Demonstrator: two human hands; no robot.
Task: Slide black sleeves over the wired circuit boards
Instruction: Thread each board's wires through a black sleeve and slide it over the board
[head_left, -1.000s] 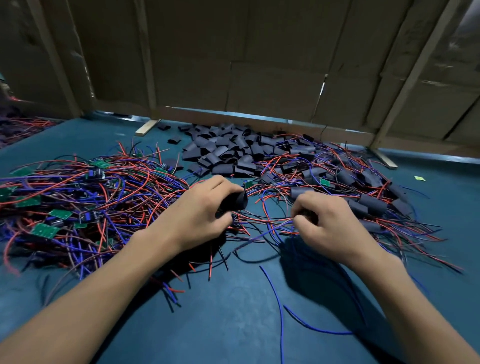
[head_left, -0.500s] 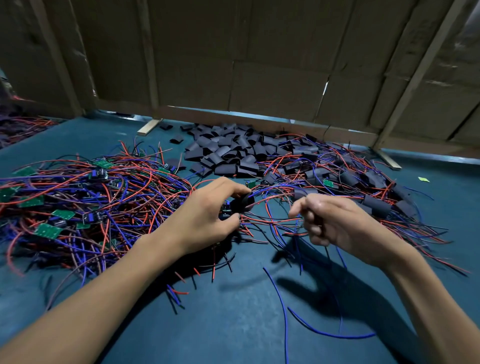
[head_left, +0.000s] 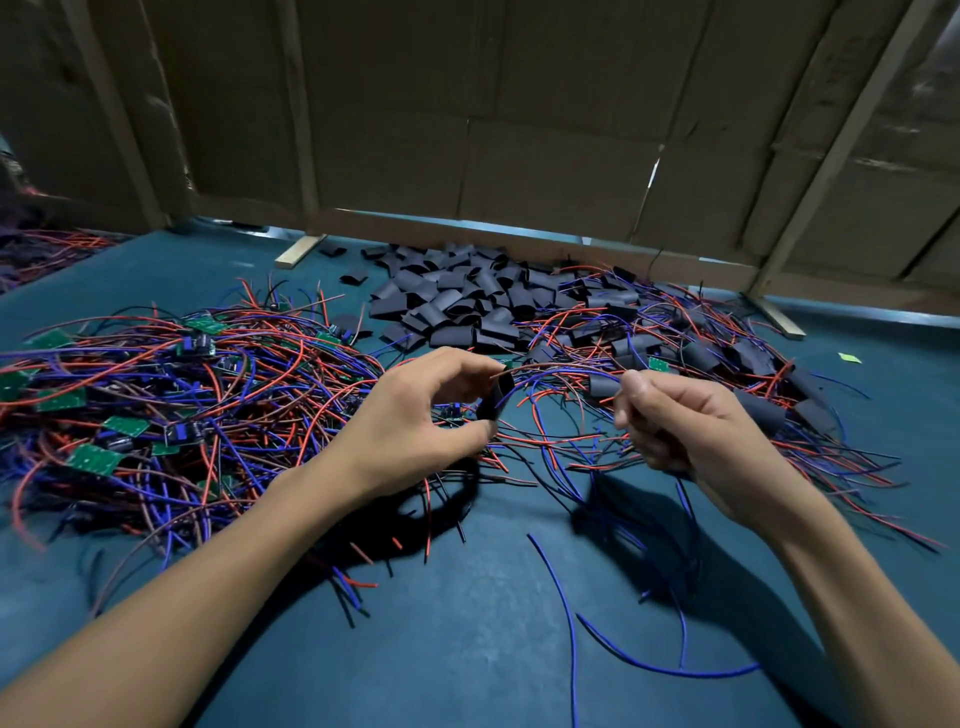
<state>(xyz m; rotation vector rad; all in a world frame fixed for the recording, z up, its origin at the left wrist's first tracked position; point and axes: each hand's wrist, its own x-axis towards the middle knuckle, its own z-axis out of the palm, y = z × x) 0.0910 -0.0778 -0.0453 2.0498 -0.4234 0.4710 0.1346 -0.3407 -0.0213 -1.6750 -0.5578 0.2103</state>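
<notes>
Just in front of the sleeve pile (head_left: 457, 301), the left hand (head_left: 415, 421) pinched a black sleeve (head_left: 496, 397) between thumb and fingers, its mouth turned toward the right hand (head_left: 670, 415), which pinched a bundle of wires (head_left: 561, 371) running into it. Doing this well probably meant keeping the wires taut and together, holding the sleeve mouth open, then drawing the board through squarely. The sleeve looked short, matte and soft, slightly flattened; its board (head_left: 449, 413) peeked out behind it, left of the pile's finished pieces.

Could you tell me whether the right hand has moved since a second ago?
Yes. The right hand has lifted off the blue table, pulling wires up through the black sleeve.
</notes>
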